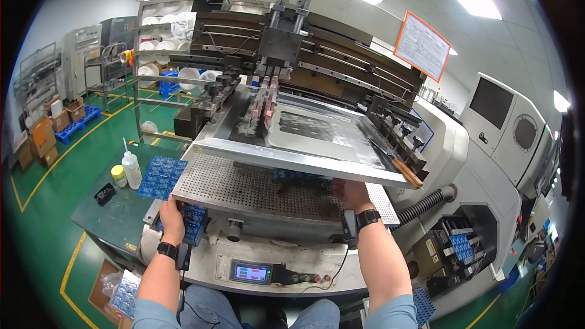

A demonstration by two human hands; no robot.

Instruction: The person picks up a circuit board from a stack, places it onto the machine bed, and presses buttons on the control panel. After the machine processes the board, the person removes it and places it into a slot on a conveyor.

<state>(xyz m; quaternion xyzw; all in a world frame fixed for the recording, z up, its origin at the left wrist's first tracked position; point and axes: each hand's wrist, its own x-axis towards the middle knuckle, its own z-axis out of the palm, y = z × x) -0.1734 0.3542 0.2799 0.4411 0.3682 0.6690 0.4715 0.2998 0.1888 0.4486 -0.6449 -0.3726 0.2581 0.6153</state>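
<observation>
My left hand (pixel 172 222) is at the left front corner of a perforated metal plate (pixel 222 186). Its fingers are closed at the lower edge of a blue circuit board panel (pixel 161 176), which tilts up beyond the plate. Another blue panel (pixel 194 224) shows below the plate, right beside that hand. My right hand (pixel 353 195) reaches over the plate's right part, beneath a metal-framed printing stencil (pixel 292 159). Shadow and the frame hide its fingertips. Under the frame, a sliver of a blue board (pixel 289 174) shows on the plate, left of the right hand.
On the stencil, a squeegee head (pixel 265 106) hangs above grey paste. A wooden-handled spatula (pixel 407 172) rests on the frame's right side. A white bottle (pixel 130 167) and a yellow-lidded jar (pixel 119 176) stand on the green side table (pixel 100 216). Below is a small control screen (pixel 251 272).
</observation>
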